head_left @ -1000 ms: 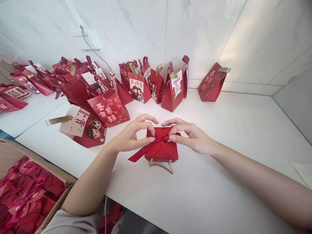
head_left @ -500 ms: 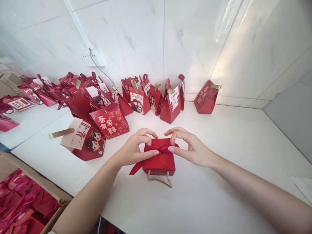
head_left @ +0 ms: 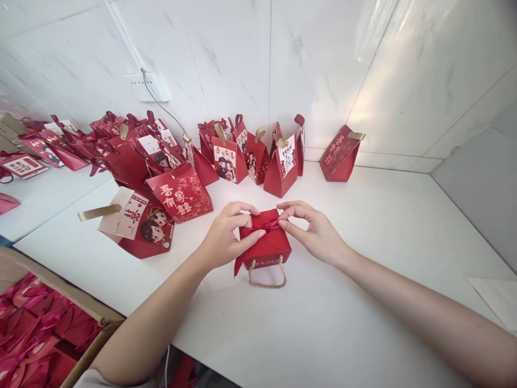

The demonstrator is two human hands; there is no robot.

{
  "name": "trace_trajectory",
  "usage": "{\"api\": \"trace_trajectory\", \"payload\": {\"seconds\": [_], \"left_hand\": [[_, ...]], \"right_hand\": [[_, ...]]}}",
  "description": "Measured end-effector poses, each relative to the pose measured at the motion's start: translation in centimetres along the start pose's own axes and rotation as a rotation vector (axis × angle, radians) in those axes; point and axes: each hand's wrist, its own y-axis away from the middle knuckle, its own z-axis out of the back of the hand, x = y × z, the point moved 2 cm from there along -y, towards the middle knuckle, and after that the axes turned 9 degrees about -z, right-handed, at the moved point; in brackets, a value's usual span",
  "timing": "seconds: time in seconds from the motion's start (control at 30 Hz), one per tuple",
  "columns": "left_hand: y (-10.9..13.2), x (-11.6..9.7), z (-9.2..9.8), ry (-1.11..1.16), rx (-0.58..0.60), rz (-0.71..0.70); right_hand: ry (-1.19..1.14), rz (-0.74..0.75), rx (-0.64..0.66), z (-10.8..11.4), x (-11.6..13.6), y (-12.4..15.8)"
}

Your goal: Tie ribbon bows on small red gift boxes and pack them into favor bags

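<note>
In the middle of the white table, a small red gift box point(head_left: 270, 249) stands before me with a gold rope handle point(head_left: 267, 284) hanging at its near side. A red ribbon point(head_left: 270, 226) is looped in a bow across its top. My left hand point(head_left: 233, 231) pinches the left part of the ribbon, thumb resting on the box lid. At the right, thumb and forefinger of my right hand point(head_left: 311, 229) close on the other side of the bow. One ribbon tail droops down the box's left side. The far face of the box is hidden.
Printed red gift boxes point(head_left: 180, 193) crowd the table's left and back, several with gold or red loops. One tilted box point(head_left: 342, 153) stands alone near the wall. A cardboard carton point(head_left: 103, 323) full of red ribboned boxes sits lower left. A socket point(head_left: 149, 86) with a cable is on the wall.
My right hand has drawn its part of the ribbon slightly, and the left tail now hangs closer to the box. The box appears a little higher in view and slightly turned.
</note>
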Motion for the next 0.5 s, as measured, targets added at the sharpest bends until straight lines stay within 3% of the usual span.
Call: {"api": "trace_trajectory", "payload": {"seconds": [0.27, 0.37, 0.5], "left_hand": [[-0.20, -0.03, -0.04, 0.031, 0.035, 0.044], [-0.20, -0.01, -0.07, 0.047, 0.035, 0.064], [-0.12, -0.03, -0.09, 0.049, 0.031, 0.075]], "right_hand": [[-0.478, -0.220, 0.289, -0.06, 0.11, 0.00], [-0.430, -0.157, 0.186, 0.22, 0.40, 0.10], [-0.174, -0.061, 0.004, 0.68, 0.57, 0.28]]}}
